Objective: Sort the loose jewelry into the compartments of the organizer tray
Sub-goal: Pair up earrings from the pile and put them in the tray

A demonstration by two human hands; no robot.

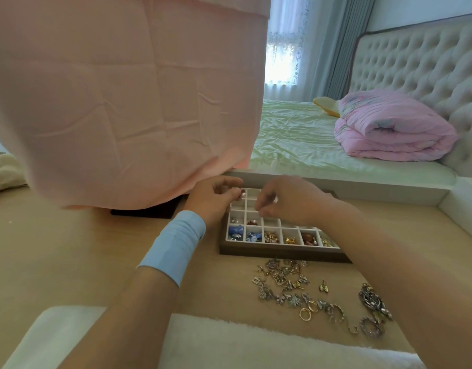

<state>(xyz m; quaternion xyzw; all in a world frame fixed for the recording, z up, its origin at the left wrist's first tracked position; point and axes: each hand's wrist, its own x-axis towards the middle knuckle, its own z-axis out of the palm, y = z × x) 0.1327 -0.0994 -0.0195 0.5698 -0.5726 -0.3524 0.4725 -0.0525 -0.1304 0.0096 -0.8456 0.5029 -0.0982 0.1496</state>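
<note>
Your left hand (214, 198), with a light blue wristband (176, 243) on its forearm, hangs over the far left corner of the organizer tray (282, 253), and its thumb and forefinger pinch a small pale piece (242, 193) just above the back compartments. Your right hand (285, 201) is close beside it over the middle of the tray, fingers curled downward toward the cells. It is blurred, so you cannot tell whether it grips anything. The tray sits on the wooden tabletop (69, 249) directly in front of you, a dark frame around white dividers. Its near row is filled from left to right with blue pieces (234, 232), blue-and-white ones (254, 237), pearly gold beads (271, 237), a gold piece (290, 239), a reddish-brown piece (308, 238) and more gold (326, 241). In the row behind, the two left cells hold small silvery bits (234, 219) and a dark red item (253, 222). The loose jewelry (309, 294) lies scattered on the tabletop between you and the tray: silver charms, gold rings and larger dark ornate pieces off to the right. A pink cloth (128, 102) hangs down at the left, behind your left hand. Beyond the tabletop is a bed (296, 139) with a pale green sheet, a folded pink quilt (389, 129) and a tufted headboard (416, 54).
</note>
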